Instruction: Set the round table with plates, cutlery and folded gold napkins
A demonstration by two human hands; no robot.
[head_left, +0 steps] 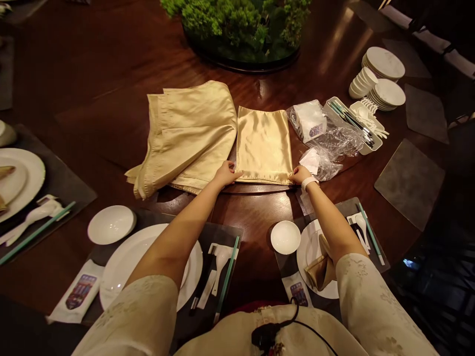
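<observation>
A square gold satin napkin [264,141] lies flat on top of what looks like a low stack, near the edge of the raised round tabletop. My left hand [225,174] pinches its near left corner between thumb and fingers. At the near right corner, my right hand [300,175], with a white band on the wrist, is closed on the same napkin. Left of it, and touching or nearly so, lies a looser heap of gold cloths [193,136], folded and rumpled. Crinkled clear plastic [334,136] with a white packet of tissues [309,121] sits just to the right.
A green plant arrangement [241,29] stands at the back. To the right are a chopsticks tray [375,144], stacked plates [384,62] and cups [362,83]. Nearest me are a large plate [111,282], a small bowl [111,225], and a plate [308,242] bearing a folded napkin.
</observation>
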